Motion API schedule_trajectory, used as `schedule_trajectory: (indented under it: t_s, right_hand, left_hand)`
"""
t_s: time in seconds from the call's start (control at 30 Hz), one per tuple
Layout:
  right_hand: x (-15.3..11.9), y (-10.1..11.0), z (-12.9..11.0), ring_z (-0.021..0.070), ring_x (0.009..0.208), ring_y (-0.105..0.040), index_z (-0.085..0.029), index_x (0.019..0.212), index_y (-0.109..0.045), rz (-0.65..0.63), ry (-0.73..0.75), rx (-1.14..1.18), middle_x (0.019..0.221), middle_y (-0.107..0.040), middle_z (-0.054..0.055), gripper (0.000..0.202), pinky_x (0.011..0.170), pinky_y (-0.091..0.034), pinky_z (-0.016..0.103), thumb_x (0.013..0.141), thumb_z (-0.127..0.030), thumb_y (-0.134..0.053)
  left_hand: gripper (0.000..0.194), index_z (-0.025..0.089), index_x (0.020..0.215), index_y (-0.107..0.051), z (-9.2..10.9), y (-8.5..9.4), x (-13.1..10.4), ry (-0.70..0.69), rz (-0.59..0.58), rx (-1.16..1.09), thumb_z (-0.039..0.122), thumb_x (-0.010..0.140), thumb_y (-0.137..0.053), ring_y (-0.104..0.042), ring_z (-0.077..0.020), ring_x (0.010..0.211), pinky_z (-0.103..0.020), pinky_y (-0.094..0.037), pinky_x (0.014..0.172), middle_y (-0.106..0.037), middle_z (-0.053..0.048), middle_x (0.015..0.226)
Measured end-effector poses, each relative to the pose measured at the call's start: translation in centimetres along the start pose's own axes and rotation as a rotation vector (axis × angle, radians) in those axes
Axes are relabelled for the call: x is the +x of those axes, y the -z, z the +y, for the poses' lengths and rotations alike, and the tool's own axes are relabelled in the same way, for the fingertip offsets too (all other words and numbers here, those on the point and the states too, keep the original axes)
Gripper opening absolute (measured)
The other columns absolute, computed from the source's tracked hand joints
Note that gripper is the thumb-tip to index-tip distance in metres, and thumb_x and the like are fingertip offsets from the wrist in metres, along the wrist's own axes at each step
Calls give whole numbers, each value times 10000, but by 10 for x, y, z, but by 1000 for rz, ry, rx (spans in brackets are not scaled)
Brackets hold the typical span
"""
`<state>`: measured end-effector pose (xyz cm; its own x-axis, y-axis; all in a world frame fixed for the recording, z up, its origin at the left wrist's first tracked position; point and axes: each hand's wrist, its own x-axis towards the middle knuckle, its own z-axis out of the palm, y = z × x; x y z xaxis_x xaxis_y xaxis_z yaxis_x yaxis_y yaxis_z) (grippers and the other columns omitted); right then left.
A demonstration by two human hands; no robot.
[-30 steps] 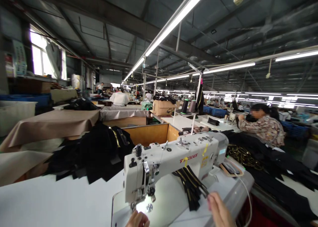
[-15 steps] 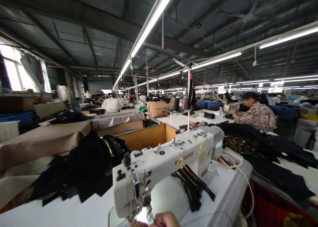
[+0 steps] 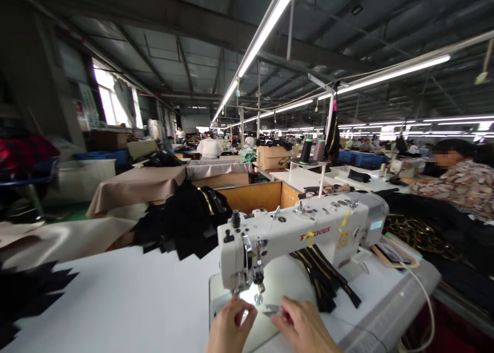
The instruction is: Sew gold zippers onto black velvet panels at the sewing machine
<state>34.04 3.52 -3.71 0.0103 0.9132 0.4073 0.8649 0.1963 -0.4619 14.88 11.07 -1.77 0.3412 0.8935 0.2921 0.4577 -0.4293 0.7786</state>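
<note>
A white sewing machine (image 3: 293, 240) stands on a pale table, its lamp lighting the needle area. Just in front of the needle, my left hand (image 3: 231, 322) has thumb and fingertips pressed together; anything between them is too small to make out. To its right, my right hand (image 3: 303, 324) holds small metal thread snips (image 3: 272, 309), whose blades point left towards the presser foot. Black strips with gold zipper teeth (image 3: 326, 278) lie under the machine's arm.
Black fabric pieces (image 3: 181, 222) lie behind the table on the left, more (image 3: 34, 296) at its left edge. A phone (image 3: 391, 251) rests on a tray right of the machine, beside a white cable. Gold chains and a seated person in a patterned top are farther right.
The view has turned left and tilted down, so the machine appears farther right and both hands show more fully. The snips are now clearly seen, right of the needle.
</note>
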Motion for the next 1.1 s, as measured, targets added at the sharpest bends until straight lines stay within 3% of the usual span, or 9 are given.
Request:
schedule_trajectory:
  t_s: [0.17, 0.33, 0.6, 0.73, 0.83, 0.97, 1.03, 1.1]
  right_hand:
    - [-5, 3, -3, 174, 527, -611, -218, 692, -480, 14, 4, -74, 577, -607, -2, 437, 540, -236, 305, 1032, -462, -355]
    - [-8, 6, -2, 165, 497, -597, -229, 692, -434, 46, 25, -115, 552, -568, -24, 468, 527, -252, 298, 1045, -510, -311]
    - [-12, 7, -4, 154, 506, -606, -238, 735, -429, 102, 46, -121, 582, -573, -46, 430, 522, -317, 274, 1032, -540, -355]
    - [-22, 19, 2, 146, 540, -628, -235, 747, -440, 175, 39, -123, 621, -606, -37, 410, 540, -363, 252, 1034, -519, -369]
    - [-36, 41, 21, 145, 531, -644, -230, 796, -516, 349, 76, -222, 637, -639, -29, 385, 542, -400, 240, 1025, -519, -407]
    - [-56, 82, 71, 182, 499, -658, -235, 818, -579, 570, 32, -493, 643, -679, -5, 452, 464, -411, 253, 991, -611, -398]
    - [-65, 102, 101, 225, 472, -652, -241, 789, -589, 596, -70, -619, 634, -690, 17, 552, 419, -402, 283, 970, -688, -321]
    - [-73, 120, 127, 241, 392, -609, -247, 767, -606, 526, -158, -685, 555, -656, 25, 615, 361, -369, 295, 947, -733, -275]
  left_hand:
    - [317, 197, 617, -693, 12, 3, -3, 81, 45, 31, 427, 718, -500, -360, -142, 499, -262, -302, 551, -350, 26, 544]
    - [294, 188, 580, -598, 12, 6, -5, 107, 159, 10, 392, 734, -453, -396, -153, 521, -271, -311, 555, -446, -4, 585]
    - [395, 191, 660, -666, 15, 12, -6, 153, 304, -27, 491, 746, -425, -451, -190, 556, -300, -344, 572, -506, -36, 634]
    - [408, 187, 660, -670, 16, 15, -7, 172, 336, -52, 508, 746, -434, -471, -202, 560, -307, -363, 572, -506, -39, 625]
    - [390, 190, 662, -672, 17, 16, -8, 169, 337, -72, 501, 750, -452, -508, -218, 587, -318, -387, 592, -557, -53, 646]
    - [376, 190, 721, -694, 17, 14, -9, 165, 341, -101, 480, 780, -462, -572, -247, 648, -332, -416, 617, -632, -74, 703]
    - [362, 187, 745, -699, 17, 12, -10, 166, 349, -111, 463, 791, -469, -598, -258, 674, -336, -425, 624, -650, -79, 726]
    - [339, 185, 742, -697, 16, 11, -10, 168, 360, -116, 442, 789, -481, -617, -264, 690, -338, -430, 625, -656, -79, 733]
